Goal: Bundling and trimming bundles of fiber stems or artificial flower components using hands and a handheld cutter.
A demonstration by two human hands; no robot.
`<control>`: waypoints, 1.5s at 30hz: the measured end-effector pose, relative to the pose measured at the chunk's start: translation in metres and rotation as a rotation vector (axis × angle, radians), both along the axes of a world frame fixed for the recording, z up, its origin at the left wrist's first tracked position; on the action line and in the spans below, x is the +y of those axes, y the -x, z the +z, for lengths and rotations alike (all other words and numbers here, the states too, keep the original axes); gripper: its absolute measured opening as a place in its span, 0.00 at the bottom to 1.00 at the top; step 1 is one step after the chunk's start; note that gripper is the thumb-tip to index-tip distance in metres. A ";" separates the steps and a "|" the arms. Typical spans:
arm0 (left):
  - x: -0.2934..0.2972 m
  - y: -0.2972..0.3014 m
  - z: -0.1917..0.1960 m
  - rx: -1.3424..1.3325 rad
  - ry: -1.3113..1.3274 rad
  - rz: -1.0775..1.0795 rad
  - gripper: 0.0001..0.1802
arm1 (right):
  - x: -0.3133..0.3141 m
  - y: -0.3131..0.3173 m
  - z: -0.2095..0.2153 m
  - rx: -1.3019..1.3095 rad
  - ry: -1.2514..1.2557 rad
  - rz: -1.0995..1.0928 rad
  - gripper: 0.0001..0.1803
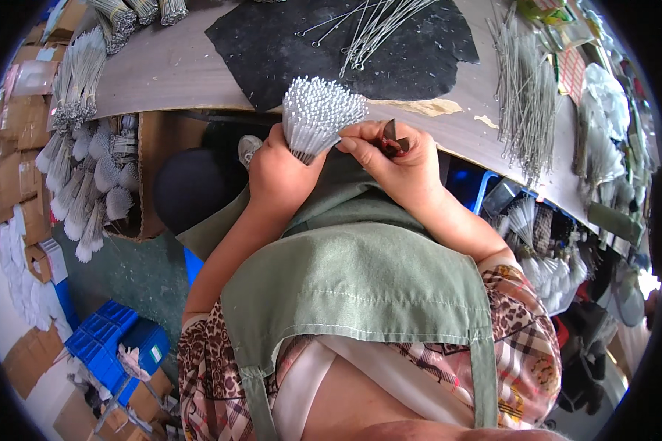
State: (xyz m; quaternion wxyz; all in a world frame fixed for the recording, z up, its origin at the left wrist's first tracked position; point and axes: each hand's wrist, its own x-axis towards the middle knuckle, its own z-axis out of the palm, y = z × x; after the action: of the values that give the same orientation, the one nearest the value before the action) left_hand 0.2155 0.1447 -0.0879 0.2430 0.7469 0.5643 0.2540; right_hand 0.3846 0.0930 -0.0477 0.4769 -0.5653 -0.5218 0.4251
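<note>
My left hand [283,173] is wrapped around a bundle of thin wire brushes [320,117], whose white bristle heads fan out at the top above my fist. Close beside it, my right hand [401,158] has its thumb and forefinger pinched together at the right edge of the bundle. Tucked in that same hand is a small dark tool [393,140] with pointed metal ends and a bit of red; its handle is mostly hidden, so I cannot make out its exact kind. On a black mat [272,51] beyond my hands lie loose looped wires [382,37].
The worktable [162,66] curves across the far side. Bundled wires [77,77] sit at its left, and a pile of wires [522,95] hangs over its right edge. Below left, brush bundles [92,176] fill a cardboard box [151,198]. Blue crates [110,342] stand on the floor.
</note>
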 end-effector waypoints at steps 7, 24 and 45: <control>-0.002 0.000 -0.001 0.050 -0.022 -0.013 0.29 | 0.004 0.008 0.003 -0.306 -0.277 -0.042 0.07; 0.000 0.000 0.003 0.005 0.125 0.024 0.31 | 0.006 0.004 -0.003 0.007 -0.134 -0.155 0.03; 0.005 0.003 -0.001 -0.064 0.132 -0.027 0.29 | -0.002 0.010 -0.017 0.049 0.008 0.014 0.04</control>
State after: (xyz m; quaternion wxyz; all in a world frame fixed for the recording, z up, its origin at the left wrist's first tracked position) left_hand 0.2123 0.1500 -0.0889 0.3130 0.7284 0.5616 0.2368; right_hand 0.3741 0.0908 -0.0648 0.4841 -0.5530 -0.5122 0.4443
